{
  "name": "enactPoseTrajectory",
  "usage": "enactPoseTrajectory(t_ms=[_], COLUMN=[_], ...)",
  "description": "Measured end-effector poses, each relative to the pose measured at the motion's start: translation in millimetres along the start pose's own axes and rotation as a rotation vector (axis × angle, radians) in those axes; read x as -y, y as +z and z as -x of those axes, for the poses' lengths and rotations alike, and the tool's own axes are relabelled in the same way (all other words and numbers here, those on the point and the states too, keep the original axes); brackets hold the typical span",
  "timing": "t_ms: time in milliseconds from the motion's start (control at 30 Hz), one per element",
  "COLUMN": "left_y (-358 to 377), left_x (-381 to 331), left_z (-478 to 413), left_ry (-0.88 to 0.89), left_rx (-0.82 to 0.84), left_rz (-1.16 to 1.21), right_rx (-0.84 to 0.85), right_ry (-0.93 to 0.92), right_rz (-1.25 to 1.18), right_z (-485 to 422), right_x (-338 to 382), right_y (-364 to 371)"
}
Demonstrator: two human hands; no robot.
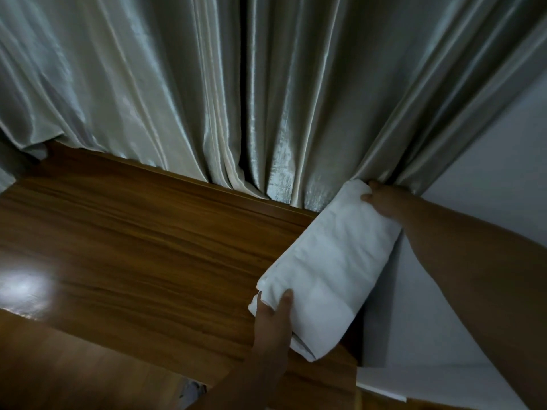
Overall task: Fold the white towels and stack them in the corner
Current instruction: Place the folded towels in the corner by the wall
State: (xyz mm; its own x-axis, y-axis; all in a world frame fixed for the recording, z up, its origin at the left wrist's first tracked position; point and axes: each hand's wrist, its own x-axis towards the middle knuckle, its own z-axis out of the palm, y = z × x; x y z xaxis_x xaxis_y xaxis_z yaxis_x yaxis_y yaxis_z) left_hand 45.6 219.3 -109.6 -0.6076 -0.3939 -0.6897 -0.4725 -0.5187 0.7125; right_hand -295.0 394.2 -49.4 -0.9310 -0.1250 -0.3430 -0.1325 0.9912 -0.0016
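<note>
The folded towel (pixel 328 261) lies at the table's (pixel 133 232) far right corner, by the curtain (pixel 236 99). The left hand (pixel 273 318) grips its near end. The right hand (pixel 381 199) seems to hold its far end.

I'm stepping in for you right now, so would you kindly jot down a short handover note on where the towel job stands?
Left hand: gripping the near end of the folded white towel.
Right hand: holding the towel's far end, against the curtain.
Towel: already folded, lying on the wooden tabletop at its far right corner, beside the wall.
Done: this towel is folded and brought to the corner.
Left: let go and square it up; no other towels are in view, so I cannot tell how many remain.
</note>
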Motion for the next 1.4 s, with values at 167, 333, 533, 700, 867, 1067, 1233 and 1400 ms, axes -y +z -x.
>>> enactPoseTrajectory(t_ms=[167, 333, 533, 700, 867, 1067, 1233, 1400], left_y=[0, 0, -3, -4, -6, -21, -29, -20], left_x=[0, -7, -2, 0, -10, -31, -54, -91], left_z=[-4, -4, -12, -13, -18, -23, -38, -60], left_ry=[-0.05, -0.093, -0.124, -0.028, 0.006, 0.266, 0.375, -0.045], left_rx=[0.033, 0.169, 0.067, 0.008, -0.01, -0.144, 0.164, 0.436], left_rz=[-0.01, 0.036, 0.008, -0.121, -0.228, -0.669, -0.812, -0.682], right_rx=[-0.26, -0.482, -0.378, -0.346, -0.411, -0.555, -0.521, -0.396], right_ry=[-0.068, -0.169, -0.072, -0.034, -0.039, 0.081, 0.121, 0.24], right_rz=[0.014, 0.117, 0.0, -0.01, 0.054, 0.315, 0.041, -0.262], right_z=[13, 15, 8, 5, 7, 26, 67, 129], right_x=[-3, -1, -3, -6, -5, 13, 37, 67], right_y=[-1, -1, 3, 21, 25, 38, 64, 106])
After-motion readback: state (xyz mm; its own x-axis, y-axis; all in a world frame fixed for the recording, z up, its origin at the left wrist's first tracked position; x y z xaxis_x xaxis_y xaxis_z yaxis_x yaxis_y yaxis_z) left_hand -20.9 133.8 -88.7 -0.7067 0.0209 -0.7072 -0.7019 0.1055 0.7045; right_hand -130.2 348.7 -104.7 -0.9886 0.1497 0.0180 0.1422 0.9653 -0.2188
